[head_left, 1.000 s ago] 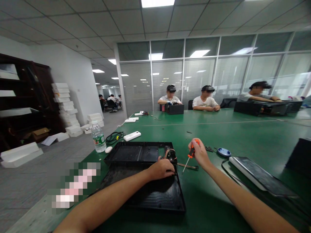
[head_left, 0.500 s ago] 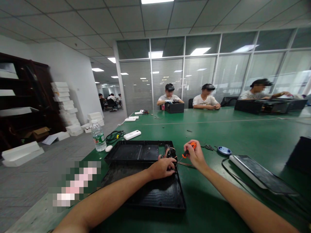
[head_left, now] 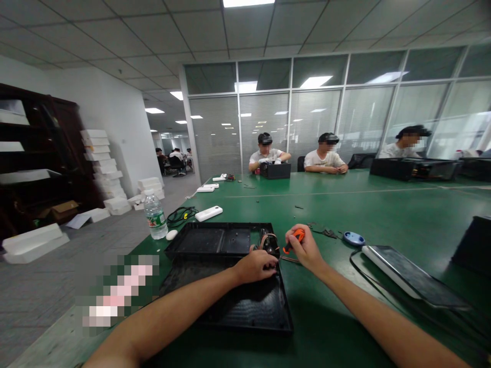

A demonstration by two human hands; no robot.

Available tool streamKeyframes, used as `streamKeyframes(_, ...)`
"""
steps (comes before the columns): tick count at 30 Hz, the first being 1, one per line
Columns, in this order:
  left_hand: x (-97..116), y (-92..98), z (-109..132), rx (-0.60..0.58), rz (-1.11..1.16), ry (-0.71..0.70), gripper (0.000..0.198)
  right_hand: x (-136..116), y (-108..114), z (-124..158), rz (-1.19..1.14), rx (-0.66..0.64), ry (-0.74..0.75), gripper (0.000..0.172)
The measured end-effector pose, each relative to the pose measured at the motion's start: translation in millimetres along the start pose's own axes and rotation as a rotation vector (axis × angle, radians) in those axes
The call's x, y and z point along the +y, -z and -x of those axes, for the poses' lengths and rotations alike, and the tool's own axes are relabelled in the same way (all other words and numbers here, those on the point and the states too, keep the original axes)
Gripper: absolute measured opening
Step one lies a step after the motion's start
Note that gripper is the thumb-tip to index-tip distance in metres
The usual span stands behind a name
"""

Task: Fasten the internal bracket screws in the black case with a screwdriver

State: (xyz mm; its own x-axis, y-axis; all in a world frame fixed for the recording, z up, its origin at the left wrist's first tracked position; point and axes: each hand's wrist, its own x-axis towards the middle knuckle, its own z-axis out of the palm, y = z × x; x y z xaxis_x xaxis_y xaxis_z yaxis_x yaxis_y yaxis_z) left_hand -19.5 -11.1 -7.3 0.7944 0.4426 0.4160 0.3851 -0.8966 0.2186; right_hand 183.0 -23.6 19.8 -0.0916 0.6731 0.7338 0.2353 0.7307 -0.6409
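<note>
My right hand is wrapped round an orange and black screwdriver. Its shaft points down and left toward the fingertips of my left hand. Those fingers are curled together at the right side of an opened black plastic case, and whatever they pinch is hidden. The case's other half lies behind, with a bundle of thin coloured wires at its right end. Some of these wires run out onto the table beneath the screwdriver.
A water bottle, black cable and white device stand left of the case. To the right lie small dark parts, a blue round object and a tablet-like device. Three people sit across the green table.
My right hand has shifted slightly left and down, bringing the screwdriver nearer my left fingers. My left hand stays in place. The co-worker at far right has drawn back an outstretched arm.
</note>
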Motion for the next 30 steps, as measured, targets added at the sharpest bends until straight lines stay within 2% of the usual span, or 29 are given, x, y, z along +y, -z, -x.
streamKeyframes(7,1,1.9,0,0.010,0.020,0.000,0.023,0,3,1,0.091,0.028,0.088,0.020)
streamKeyframes(14,3,4.7,-1,-0.008,0.033,-0.001,0.020,-10,3,3,0.244,-0.074,0.183,0.018)
streamKeyframes(20,7,8.4,-2,-0.031,0.036,0.024,0.017,-18,6,3,0.301,-0.154,0.209,0.022)
streamKeyframes(26,6,9.7,1,-0.028,0.052,0.019,0.016,-37,10,-11,0.530,-0.155,0.157,0.020)
streamKeyframes(30,7,12.2,3,-0.051,0.045,0.024,0.020,-44,9,-16,0.642,-0.185,0.194,0.024)
